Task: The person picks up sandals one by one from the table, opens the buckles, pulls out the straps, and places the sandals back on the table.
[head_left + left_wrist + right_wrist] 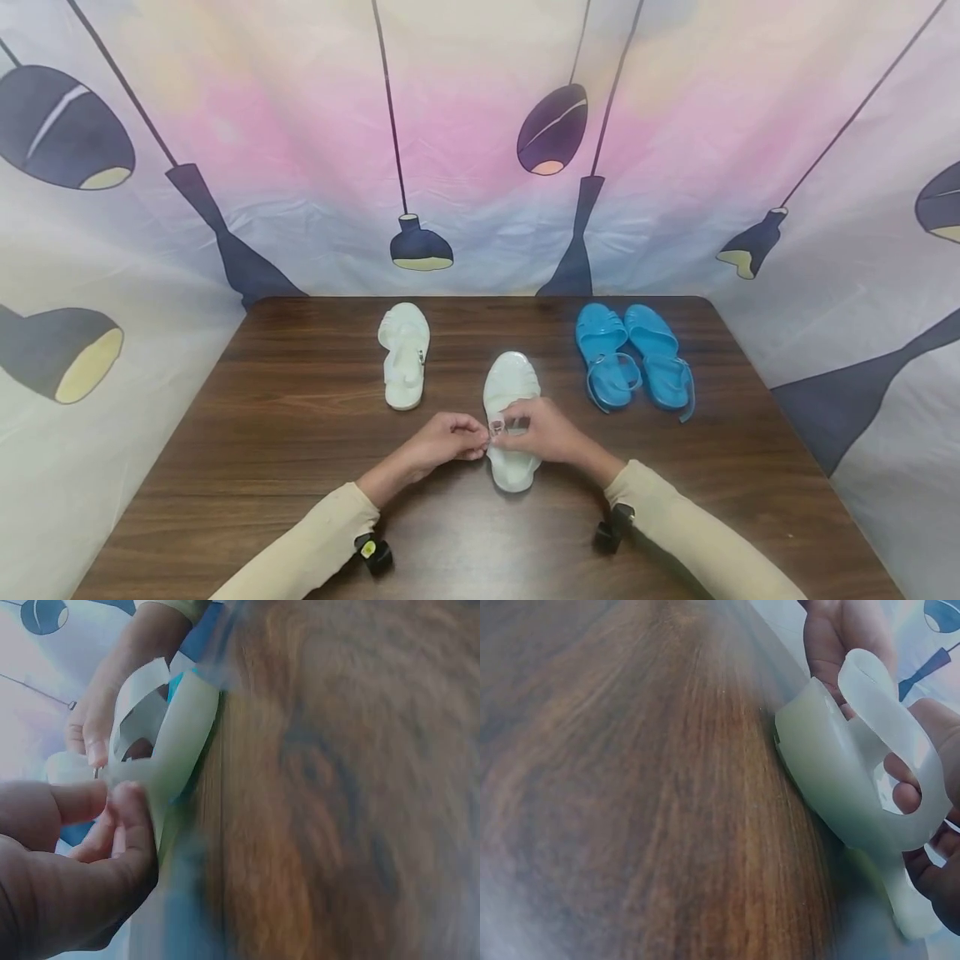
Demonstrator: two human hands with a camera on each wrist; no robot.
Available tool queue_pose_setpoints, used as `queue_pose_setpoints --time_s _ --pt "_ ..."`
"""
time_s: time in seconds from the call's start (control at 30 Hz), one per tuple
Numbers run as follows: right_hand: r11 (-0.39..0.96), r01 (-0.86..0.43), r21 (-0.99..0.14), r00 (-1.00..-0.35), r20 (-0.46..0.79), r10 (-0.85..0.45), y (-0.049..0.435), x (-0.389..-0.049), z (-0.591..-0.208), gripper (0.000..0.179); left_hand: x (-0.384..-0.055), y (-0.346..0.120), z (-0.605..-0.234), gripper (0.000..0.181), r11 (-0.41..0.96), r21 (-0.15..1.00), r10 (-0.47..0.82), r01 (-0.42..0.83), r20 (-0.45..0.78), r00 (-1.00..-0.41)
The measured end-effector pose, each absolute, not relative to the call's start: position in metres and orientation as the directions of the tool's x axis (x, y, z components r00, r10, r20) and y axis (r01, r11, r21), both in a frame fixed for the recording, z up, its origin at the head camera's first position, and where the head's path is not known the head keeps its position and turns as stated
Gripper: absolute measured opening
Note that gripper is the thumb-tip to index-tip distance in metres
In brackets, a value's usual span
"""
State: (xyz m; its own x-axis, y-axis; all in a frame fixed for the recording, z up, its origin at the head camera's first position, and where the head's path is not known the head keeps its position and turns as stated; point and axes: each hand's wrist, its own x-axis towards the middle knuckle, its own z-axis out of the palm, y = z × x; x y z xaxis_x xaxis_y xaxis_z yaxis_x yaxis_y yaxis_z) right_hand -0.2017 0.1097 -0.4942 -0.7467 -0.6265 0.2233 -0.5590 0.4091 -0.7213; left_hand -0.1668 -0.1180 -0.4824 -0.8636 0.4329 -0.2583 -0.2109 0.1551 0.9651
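A white sandal point(513, 379) lies toe away on the table in front of me, between both hands. At its left side, my left hand point(448, 437) pinches the end of the ankle strap between thumb and forefinger. From the right, my right hand point(546, 429) reaches over the sandal and grips the strap beside a small metal buckle point(497, 426). In the left wrist view the strap point(142, 694) arches above the sandal's heel, the left fingertips close by the buckle. The right wrist view shows the strap point(885, 705) looped up, with right-hand fingers point(906, 796) seen through it.
A second white sandal point(406, 371) stands at the back left of the brown wooden table point(300, 375). A pair of blue sandals point(600, 329) sits at the back right, straps loose. A lamp-patterned curtain point(480, 125) hangs behind the table.
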Motion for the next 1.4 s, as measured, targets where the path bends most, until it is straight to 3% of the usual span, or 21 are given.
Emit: queue_pose_setpoints --time_s 0.17,0.5,0.93,1.4 --pt "0.396 -0.558 -0.729 -0.749 0.237 -0.619 0.111 -0.202 -0.496 0.011 -0.167 -0.118 -0.482 0.02 0.191 0.963 0.438 -0.189 -0.256 -0.862" --pt "0.375 -0.575 -0.727 -0.737 0.26 -0.624 0.11 -0.202 -0.496 0.01 -0.168 -0.117 -0.481 0.023 0.118 0.964 0.439 -0.237 -0.265 -0.858" --pt "0.43 -0.517 -0.74 -0.772 0.187 -0.607 0.112 -0.2 -0.492 0.017 -0.164 -0.117 -0.479 0.018 0.146 0.968 0.42 -0.206 -0.249 -0.872" --pt "0.435 -0.549 -0.713 -0.765 0.22 -0.605 0.11 -0.199 -0.492 0.012 -0.166 -0.111 -0.471 0.022 0.098 0.973 0.29 -0.208 -0.228 -0.93"
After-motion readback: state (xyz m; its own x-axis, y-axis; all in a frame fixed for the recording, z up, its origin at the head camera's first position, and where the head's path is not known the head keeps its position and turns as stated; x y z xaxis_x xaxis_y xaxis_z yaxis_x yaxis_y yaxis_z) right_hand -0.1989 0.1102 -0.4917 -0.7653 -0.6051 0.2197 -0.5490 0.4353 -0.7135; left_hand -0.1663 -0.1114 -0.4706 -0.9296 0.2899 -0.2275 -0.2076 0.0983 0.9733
